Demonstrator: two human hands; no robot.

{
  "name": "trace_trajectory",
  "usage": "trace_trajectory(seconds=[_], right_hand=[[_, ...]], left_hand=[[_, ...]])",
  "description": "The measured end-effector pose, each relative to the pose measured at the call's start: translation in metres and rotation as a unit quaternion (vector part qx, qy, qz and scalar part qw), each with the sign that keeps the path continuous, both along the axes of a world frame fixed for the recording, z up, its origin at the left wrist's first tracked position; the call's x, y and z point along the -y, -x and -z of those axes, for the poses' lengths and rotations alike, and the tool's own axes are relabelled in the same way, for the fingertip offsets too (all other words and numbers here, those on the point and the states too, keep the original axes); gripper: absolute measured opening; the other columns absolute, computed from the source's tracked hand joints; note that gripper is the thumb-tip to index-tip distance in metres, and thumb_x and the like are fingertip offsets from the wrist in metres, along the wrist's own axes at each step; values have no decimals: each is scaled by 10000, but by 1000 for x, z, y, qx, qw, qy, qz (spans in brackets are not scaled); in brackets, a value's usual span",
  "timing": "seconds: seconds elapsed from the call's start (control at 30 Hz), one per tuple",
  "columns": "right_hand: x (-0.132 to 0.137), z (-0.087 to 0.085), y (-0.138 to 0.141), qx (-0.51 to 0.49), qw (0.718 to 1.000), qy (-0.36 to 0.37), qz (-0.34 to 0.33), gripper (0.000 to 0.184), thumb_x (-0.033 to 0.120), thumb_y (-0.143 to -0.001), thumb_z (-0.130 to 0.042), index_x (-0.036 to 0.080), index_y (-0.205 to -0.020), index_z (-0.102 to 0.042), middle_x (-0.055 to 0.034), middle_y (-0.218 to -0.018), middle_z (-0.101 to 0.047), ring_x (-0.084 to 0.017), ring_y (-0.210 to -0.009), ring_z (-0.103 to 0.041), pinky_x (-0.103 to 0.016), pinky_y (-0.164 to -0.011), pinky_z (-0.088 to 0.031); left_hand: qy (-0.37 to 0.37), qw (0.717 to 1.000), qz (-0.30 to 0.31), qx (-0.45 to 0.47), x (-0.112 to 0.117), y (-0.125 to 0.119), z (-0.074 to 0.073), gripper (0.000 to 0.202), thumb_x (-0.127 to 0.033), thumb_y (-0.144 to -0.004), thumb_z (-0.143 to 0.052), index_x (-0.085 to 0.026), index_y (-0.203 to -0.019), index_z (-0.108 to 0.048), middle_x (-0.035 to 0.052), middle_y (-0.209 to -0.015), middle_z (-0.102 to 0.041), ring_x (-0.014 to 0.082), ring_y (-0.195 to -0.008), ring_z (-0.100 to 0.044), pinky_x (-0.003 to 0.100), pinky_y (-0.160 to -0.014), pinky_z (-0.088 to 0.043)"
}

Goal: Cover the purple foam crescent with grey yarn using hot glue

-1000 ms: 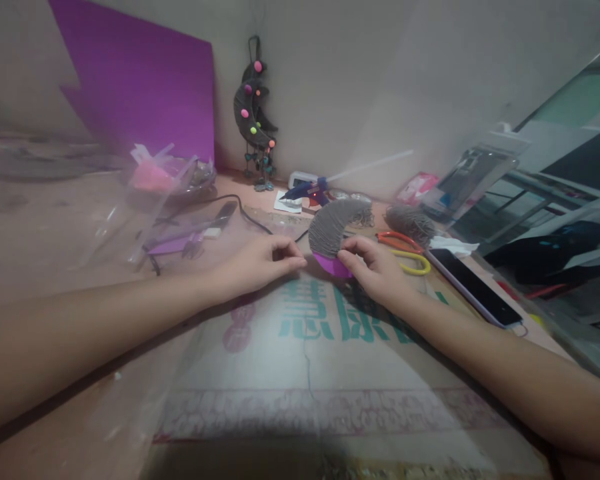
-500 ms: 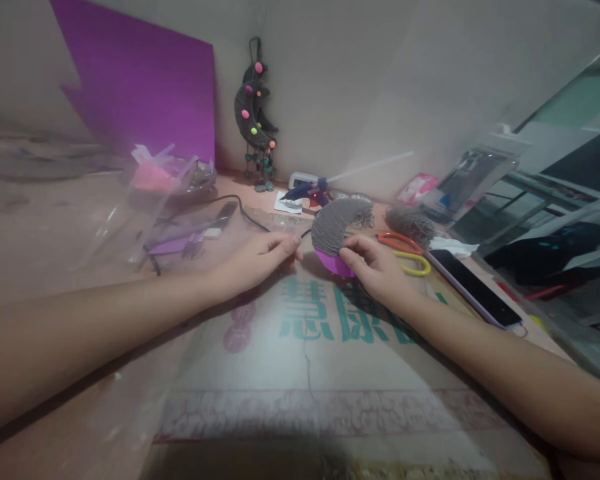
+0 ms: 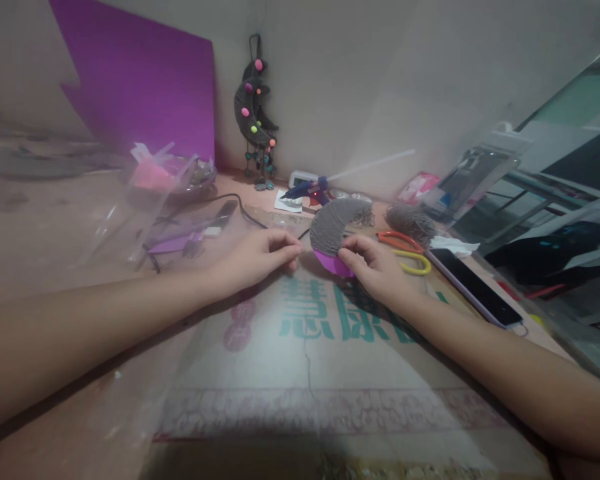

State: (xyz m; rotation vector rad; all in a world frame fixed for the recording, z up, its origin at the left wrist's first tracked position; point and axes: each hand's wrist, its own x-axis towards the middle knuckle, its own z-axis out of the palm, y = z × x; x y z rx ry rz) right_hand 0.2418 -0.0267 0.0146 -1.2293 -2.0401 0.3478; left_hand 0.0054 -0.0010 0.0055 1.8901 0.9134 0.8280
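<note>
My right hand (image 3: 373, 263) pinches the lower end of a crescent-shaped cutout. Grey yarn (image 3: 330, 227) is wound closely over its upper part, and bare purple card (image 3: 333, 261) shows at the bottom. Left of it, my left hand (image 3: 275, 252) is closed in a pinch, its fingertips a little apart from the crescent. A thin strand of grey yarn (image 3: 308, 367) runs up the printed board (image 3: 260, 373) toward these fingers; its upper end is too fine to follow.
Behind the crescent lie a blue glue gun (image 3: 307, 191) and a yarn ball (image 3: 410, 223). To the right are orange-and-yellow-handled scissors (image 3: 413, 262) and a phone (image 3: 475, 288). A decorated moon hanging (image 3: 253, 113) and purple sheet (image 3: 150, 80) stand against the wall.
My left hand has shifted slightly and its fingers have bent more at the knuckles. The crescent has moved a touch left in my right hand, which keeps its hold.
</note>
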Motion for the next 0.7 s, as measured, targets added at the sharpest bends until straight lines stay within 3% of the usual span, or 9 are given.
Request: trace_trajectory(seconds=[0.27, 0.57, 0.7], right_hand=[[1, -2, 1, 19, 1000, -6, 4, 113, 276, -877, -525, 187, -820, -565, -2, -733, -590, -142, -685, -540, -257, -650, -410], [2, -3, 2, 22, 1000, -8, -3, 116, 282, -872, -525, 196, -801, -555, 2, -712, -602, -144, -661, -540, -255, -622, -404], [3, -2, 2, 23, 1000, -5, -17, 125, 286, -876, -524, 195, -796, -553, -1, -727, -609, -143, -662, -544, -257, -628, -406]], left_hand=[[-50, 998, -17, -40, -3, 1, 1, 239, -335, -837, -543, -217, -970, -704, 26, -974, -722, 191, -893, -638, 319, -823, -479], [-35, 999, -16, -25, -3, 0, 3, 212, -277, -811, -552, -200, -950, -691, 35, -961, -707, 192, -891, -632, 332, -830, -485], [-7, 1000, -5, 13, -5, 1, 9, 272, -295, -866, -504, -183, -1087, -616, 36, -845, -688, 180, -840, -640, 327, -783, -494]])
